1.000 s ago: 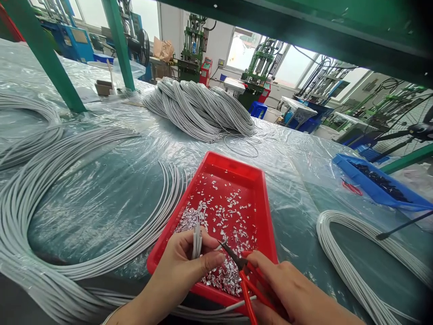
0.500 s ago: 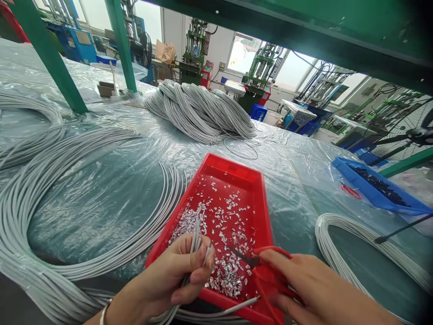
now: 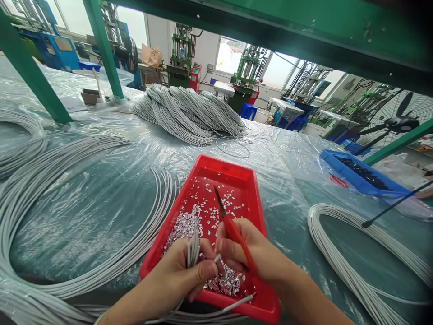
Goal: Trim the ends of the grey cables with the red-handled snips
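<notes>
My left hand (image 3: 184, 273) is closed around a few grey cable ends (image 3: 192, 246) that stick up over the near end of a red tray (image 3: 252, 178). My right hand (image 3: 252, 255) is closed on red-handled snips (image 3: 232, 228), their dark tips pointing up and away over the tray. The thumb and forefinger of that hand also pinch at one cable tip beside my left thumb. The two hands touch. Silvery foil scraps (image 3: 216, 212) litter the tray floor, thickest at the near end.
Long grey cable loops (image 3: 67, 198) sweep across the plastic-covered table at left, a coil (image 3: 341, 253) lies at right, and a big bundle (image 3: 189, 113) sits at the back. A blue tray (image 3: 363, 174) with dark parts and red scissors (image 3: 336, 180) stands far right. Green frame posts (image 3: 30, 74) rise at left.
My right hand has moved left to meet my left hand, and the snips have swung from pointing left to pointing up and away. The view has shifted slightly.
</notes>
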Motion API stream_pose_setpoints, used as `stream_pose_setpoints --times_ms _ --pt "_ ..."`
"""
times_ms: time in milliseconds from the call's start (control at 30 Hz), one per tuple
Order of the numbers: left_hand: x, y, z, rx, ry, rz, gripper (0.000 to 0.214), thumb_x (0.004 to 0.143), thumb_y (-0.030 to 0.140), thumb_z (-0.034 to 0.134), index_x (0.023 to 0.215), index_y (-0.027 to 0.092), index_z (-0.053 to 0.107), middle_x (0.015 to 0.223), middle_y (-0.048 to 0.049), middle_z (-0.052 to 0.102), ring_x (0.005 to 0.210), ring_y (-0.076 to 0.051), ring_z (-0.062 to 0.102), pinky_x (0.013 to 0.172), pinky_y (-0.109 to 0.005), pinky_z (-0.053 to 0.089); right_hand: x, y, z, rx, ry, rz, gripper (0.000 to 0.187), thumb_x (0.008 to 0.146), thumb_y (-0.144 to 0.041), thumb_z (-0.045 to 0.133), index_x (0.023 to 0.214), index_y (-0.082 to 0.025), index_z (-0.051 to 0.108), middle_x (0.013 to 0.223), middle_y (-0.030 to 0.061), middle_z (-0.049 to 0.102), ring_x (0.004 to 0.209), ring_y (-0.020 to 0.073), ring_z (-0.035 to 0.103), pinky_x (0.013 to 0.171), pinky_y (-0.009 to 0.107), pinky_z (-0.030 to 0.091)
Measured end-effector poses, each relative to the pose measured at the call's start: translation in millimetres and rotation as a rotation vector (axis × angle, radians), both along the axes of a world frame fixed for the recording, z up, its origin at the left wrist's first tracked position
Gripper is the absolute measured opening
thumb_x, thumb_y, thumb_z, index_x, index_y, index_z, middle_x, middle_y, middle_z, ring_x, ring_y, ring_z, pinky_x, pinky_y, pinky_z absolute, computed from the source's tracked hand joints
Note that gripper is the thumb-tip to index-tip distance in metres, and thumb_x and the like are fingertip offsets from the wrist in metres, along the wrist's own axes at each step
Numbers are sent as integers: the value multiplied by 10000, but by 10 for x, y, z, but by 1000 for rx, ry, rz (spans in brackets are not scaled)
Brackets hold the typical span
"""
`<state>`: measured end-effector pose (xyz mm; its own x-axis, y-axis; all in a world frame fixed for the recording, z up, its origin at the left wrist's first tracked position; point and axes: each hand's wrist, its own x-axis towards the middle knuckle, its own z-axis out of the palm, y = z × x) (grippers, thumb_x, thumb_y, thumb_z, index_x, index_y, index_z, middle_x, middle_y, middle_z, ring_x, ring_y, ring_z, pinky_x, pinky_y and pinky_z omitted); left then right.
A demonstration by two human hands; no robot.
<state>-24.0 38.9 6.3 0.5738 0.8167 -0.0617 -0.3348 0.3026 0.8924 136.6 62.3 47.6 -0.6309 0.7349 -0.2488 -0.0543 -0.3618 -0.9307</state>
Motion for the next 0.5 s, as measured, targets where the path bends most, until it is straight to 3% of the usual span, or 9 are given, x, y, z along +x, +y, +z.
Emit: stream_pose_setpoints --times_ms 67,167,267,367,500 --pt "-3 33 54 45 -3 -26 260 783 352 669 678 160 529 596 10 497 506 -105 415 496 -217 332 -1 36 -97 -90 75 114 372 740 -449 597 682 -118 436 410 -69 323 361 29 232 399 181 194" --pt "23 65 106 102 22 41 240 770 265 668 640 163 494 714 -18 542 644 -147 448 596 -258 347 24 59 -154 -140 73 122 415 736 -515 574 683 -125 441 359 -86 262 336 34 201 390 190 196" --pt "55 66 83 92 135 124 279 751 261 662 614 179 434 565 35 430 530 -128 327 496 -272 235 62 21 -89 -22 -56 -54 315 687 -354 683 698 -90 512 465 -35 421 406 38 318 405 178 225" --pt "91 45 20 35 153 167 295 741 299 677 631 183 429 547 50 369 513 -125 273 491 -283 199 49 -62 -21 140 -165 -248 218 631 -176 722 661 -72 533 570 -11 474 523 44 380 474 171 269" --pt "137 8 -40 9 15 259 265 732 247 715 654 172 473 613 32 441 584 -123 390 552 -242 305 -41 -93 -57 80 -146 -325 330 763 -414 556 673 -131 411 509 -51 351 414 41 291 451 203 260"
